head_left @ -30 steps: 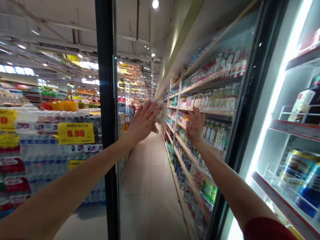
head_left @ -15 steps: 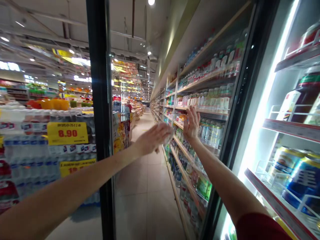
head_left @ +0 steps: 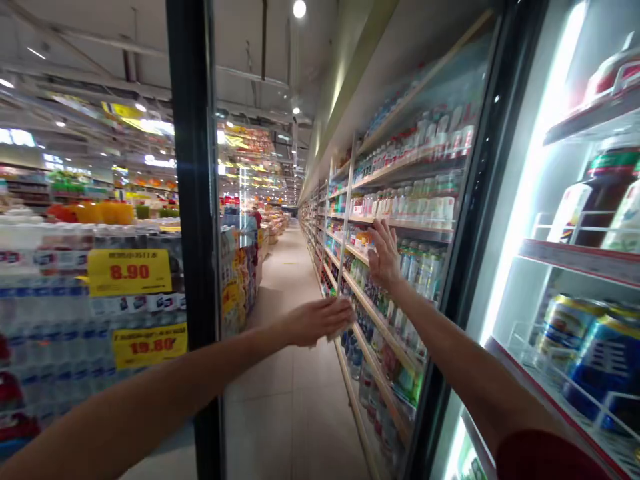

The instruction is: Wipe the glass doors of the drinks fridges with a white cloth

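An open glass cooler door with a black frame [head_left: 193, 220] stands before me, and both arms reach to its pane. My left hand [head_left: 317, 321] lies low on the glass near the middle, its fingers together over a thin pale cloth or tissue [head_left: 344, 328] that mostly hides beneath them. Higher and to the right, my right hand [head_left: 385, 257] rests against the pane with its fingers stretched out and nothing in it. Whether the right palm touches fully cannot be seen.
To my right is a lit cooler with cans [head_left: 607, 363] and bottles [head_left: 613, 193] on wire-fronted shelves. Through the glass are a tiled aisle [head_left: 280, 267] and long drink shelves [head_left: 400, 220]. Stacked water packs [head_left: 55, 347] with yellow price signs [head_left: 129, 272] stand at the left.
My left hand, with the pale cloth or tissue, has slid down the glass and slightly right. The right hand stays in about the same place. The view has shifted slightly.
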A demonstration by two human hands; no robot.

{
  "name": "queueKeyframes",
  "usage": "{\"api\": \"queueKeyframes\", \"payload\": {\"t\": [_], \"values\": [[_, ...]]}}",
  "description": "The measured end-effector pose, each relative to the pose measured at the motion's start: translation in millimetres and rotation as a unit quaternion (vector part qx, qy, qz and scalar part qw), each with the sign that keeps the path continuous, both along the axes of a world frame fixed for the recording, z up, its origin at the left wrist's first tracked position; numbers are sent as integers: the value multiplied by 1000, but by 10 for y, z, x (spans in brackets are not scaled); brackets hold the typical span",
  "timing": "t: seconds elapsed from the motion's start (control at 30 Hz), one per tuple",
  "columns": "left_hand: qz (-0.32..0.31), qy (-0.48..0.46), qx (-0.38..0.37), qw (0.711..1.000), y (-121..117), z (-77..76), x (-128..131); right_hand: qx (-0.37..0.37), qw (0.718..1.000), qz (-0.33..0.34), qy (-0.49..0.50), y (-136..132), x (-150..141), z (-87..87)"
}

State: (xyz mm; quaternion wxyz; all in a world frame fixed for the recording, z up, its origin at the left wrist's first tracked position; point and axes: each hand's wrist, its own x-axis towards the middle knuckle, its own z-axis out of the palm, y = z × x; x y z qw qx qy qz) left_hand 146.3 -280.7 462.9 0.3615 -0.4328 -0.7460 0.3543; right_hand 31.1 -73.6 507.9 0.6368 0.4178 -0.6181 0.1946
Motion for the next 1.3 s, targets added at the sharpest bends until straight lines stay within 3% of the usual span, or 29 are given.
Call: {"api": "queueKeyframes", "payload": {"t": [0.03,0.07,0.13,0.17,0.23,0.3,0.4,0.47,0.53,0.6,0.67,0.7,0.8,0.87,0.93,1.0,1.07,1.1,1.23,1.3], "values": [[-4,-12,-16,1000,17,-44,-21,18,1000,-16,7,18,-10,-9],[3,-1,3,1000,21,11,-36,21,999,-32,12,27,-17,-20],[37,72,118,990,-2,350,-36,-36,998,-60,9,20,-25,-46],[60,128,205,968,-18,560,-24,-87,994,-70,-3,8,-27,-60],[84,185,302,931,-36,856,3,-193,977,-78,-35,-14,-34,-84],[79,188,287,936,-18,858,13,-258,962,-66,-59,-19,-51,-98],[33,105,111,988,27,584,-11,-270,961,-29,-58,13,-96,-108],[21,69,60,996,25,592,-25,-265,963,-14,-54,44,-124,-110],[45,109,139,983,-6,844,-14,-261,964,-7,-51,66,-140,-111],[71,186,269,942,-24,1144,20,-259,964,-6,-51,73,-136,-111],[74,217,318,920,11,1249,48,-253,966,-16,-52,66,-115,-110],[67,207,298,930,49,1199,54,-249,967,-25,-51,60,-100,-109],[30,119,140,982,144,873,48,-236,969,-59,-50,36,-49,-104],[19,95,99,990,104,800,58,-231,968,-80,-55,23,-23,-99],[42,139,177,973,-35,948,108,-230,967,-91,-59,14,-12,-93],[78,217,309,923,-211,1159,186,-230,967,-98,-54,6,-14,-89],[102,266,386,877,-357,1224,252,-229,967,-101,-50,-4,-24,-86],[105,271,388,875,-412,1175,272,-230,967,-102,-49,-10,-29,-86],[111,215,281,929,-602,777,306,-235,965,-101,-56,-41,-40,-82],[143,240,333,901,-690,688,318,-237,965,-99,-62,-55,-43,-80]]}}
